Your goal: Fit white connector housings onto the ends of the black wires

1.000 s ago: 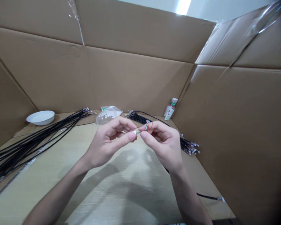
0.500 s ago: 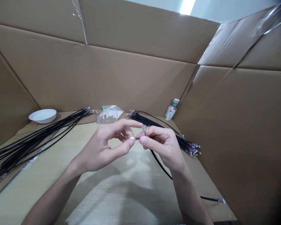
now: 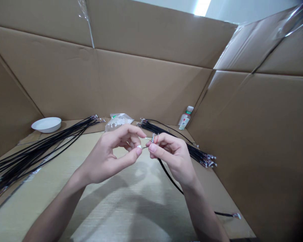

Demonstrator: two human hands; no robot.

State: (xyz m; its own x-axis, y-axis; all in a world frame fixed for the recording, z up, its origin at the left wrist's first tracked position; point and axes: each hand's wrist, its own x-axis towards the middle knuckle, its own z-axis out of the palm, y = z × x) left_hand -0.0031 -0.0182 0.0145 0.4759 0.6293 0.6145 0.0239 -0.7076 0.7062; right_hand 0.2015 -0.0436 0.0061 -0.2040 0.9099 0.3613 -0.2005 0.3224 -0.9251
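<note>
My left hand (image 3: 111, 156) pinches a small white connector (image 3: 139, 147) between thumb and fingers, above the middle of the table. My right hand (image 3: 173, 156) is closed on the end of a black cable (image 3: 169, 174), whose thin coloured wires (image 3: 154, 137) stick up between its fingertips. The two hands meet tip to tip, with a wire end reaching toward the connector. The cable runs down under my right wrist, and its far end (image 3: 236, 215) lies on the table at the right.
A bundle of black cables (image 3: 37, 148) lies at the left and another bundle (image 3: 192, 151) behind my right hand. A white bowl (image 3: 46, 124), a clear bag of white parts (image 3: 118, 121) and a small bottle (image 3: 185, 118) stand at the back. Cardboard walls (image 3: 151, 77) enclose the table.
Both hands have shifted slightly left and lower while staying together. The black cable swung out from under my right hand and now shows below it.
</note>
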